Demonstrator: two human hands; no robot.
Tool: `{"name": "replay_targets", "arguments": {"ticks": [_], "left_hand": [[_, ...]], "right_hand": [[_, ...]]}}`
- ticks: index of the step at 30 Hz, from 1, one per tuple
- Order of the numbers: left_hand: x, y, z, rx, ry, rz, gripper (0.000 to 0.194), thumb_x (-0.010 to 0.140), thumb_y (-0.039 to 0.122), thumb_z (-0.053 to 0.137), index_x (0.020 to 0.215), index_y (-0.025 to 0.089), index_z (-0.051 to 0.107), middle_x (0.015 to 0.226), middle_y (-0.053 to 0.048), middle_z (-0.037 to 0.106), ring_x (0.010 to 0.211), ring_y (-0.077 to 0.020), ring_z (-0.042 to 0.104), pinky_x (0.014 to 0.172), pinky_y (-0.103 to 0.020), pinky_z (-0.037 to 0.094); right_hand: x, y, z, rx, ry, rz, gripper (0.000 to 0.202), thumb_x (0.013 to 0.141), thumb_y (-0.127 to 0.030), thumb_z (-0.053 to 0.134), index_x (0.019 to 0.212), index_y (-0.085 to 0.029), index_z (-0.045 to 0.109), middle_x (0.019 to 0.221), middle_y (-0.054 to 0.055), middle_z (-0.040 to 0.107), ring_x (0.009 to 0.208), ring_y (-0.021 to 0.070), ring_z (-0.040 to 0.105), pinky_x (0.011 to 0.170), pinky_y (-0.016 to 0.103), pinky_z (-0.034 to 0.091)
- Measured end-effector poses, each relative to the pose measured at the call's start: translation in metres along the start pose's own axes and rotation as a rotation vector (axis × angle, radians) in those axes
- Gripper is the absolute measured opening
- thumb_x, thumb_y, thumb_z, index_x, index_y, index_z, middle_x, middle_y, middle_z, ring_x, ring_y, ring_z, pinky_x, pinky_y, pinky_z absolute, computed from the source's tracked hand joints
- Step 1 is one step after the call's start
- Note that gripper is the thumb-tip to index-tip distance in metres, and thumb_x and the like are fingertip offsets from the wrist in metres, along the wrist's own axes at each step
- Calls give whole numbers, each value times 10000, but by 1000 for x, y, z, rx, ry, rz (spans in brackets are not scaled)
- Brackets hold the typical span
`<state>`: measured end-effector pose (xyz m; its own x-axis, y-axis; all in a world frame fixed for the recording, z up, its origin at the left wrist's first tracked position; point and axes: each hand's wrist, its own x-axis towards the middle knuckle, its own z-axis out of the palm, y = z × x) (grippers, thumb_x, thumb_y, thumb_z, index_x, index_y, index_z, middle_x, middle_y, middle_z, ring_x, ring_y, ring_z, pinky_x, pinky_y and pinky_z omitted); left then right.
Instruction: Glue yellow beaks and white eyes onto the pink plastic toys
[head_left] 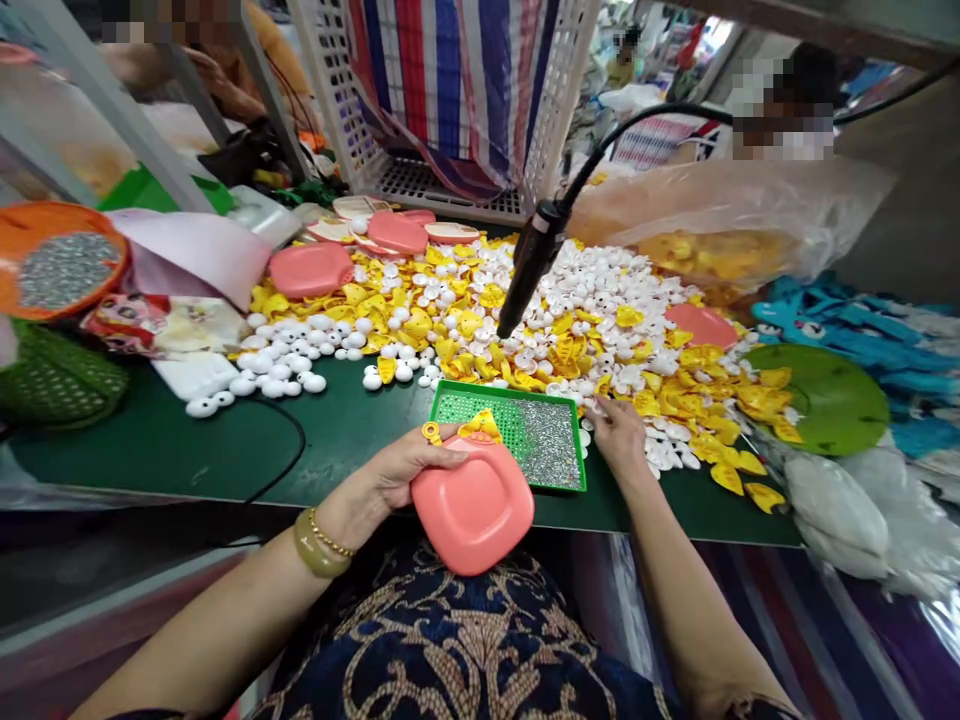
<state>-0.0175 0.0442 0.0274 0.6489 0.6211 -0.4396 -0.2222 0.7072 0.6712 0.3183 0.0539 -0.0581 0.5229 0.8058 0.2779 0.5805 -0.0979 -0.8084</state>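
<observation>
My left hand (411, 462) grips a pink rounded-square plastic piece (474, 508) by its upper left corner, thumb on top. A yellow part (481, 427) sits at the piece's top edge, with a small yellow ring (431, 432) by my fingers. Just behind lies a green tray (435, 400) holding small silvery metal pieces (553, 440). My right hand (619, 432) is at the tray's right side, its fingers closed at the edge of the pile of white parts (600, 290); whatever is between the fingertips is too small to make out.
A black hanging tool (531, 268) points down over the yellow and white pile. White eye-like balls (292, 350) lie left. An orange bowl (112, 240) and green basket (60, 385) stand far left, a green lid (832, 400) right. A white crate (322, 90) stands behind.
</observation>
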Motion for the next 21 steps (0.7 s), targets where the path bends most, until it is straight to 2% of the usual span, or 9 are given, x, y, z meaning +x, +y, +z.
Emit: {"name": "replay_targets", "arguments": {"ticks": [2,4,6,8,11,14,16,18,21], "left_hand": [[-7,-2,-2,0,46,29,404,619,147,831,993,85,690,996,-143,694,788,-196,668,708,-268,532],[-13,-5,-3,10,85,49,402,619,151,831,988,78,692,995,-146,693,791,-197,667,707,-262,527],[-17,-7,-3,12,114,65,411,610,154,834,988,72,696,984,-143,694,784,-198,667,702,-264,526],[-19,-8,-3,6,156,87,414,593,145,838,976,74,699,958,-133,699,758,-188,662,693,-265,525],[-18,-13,-4,-14,194,109,433,583,139,835,989,81,696,951,-124,703,729,-173,654,691,-264,522],[-15,-20,-7,-43,192,135,423,588,142,829,982,74,692,966,-129,704,754,-178,658,714,-266,523],[-13,-26,-10,-56,201,147,399,591,130,826,960,73,686,948,-125,705,760,-180,664,727,-271,523],[-11,-29,-13,-55,225,140,394,595,121,824,958,80,673,925,-115,705,739,-176,668,722,-278,521],[-10,-30,-15,-34,252,116,433,580,123,833,971,80,653,924,-114,702,713,-172,671,702,-281,517]], "right_hand": [[14,2,-1,59,25,41,298,619,-421,699,770,-165,701,811,109,655,896,293,598,947,501,430],[28,2,-9,137,62,102,322,618,-470,688,741,-175,653,760,82,631,855,276,597,891,480,460],[37,-1,-20,251,62,170,376,643,-547,640,761,-191,607,668,25,571,716,217,580,739,411,505],[36,-8,-29,377,5,223,417,662,-605,595,781,-207,566,616,-23,515,581,151,528,587,317,488],[10,-26,-30,540,-163,263,436,636,-602,652,776,-199,564,632,-25,540,516,106,504,500,249,453],[-32,-45,-10,540,-417,182,428,708,-563,641,889,-176,650,690,26,627,509,120,533,463,248,447],[-55,-53,8,361,-469,1,424,788,-530,557,969,-169,685,706,57,668,539,156,575,503,292,489],[-70,-54,21,241,-443,-132,396,793,-488,543,956,-167,709,787,99,712,676,216,645,649,372,545],[-78,-50,29,208,-389,-194,359,774,-443,550,910,-159,722,958,156,727,907,289,667,862,468,521]]}}
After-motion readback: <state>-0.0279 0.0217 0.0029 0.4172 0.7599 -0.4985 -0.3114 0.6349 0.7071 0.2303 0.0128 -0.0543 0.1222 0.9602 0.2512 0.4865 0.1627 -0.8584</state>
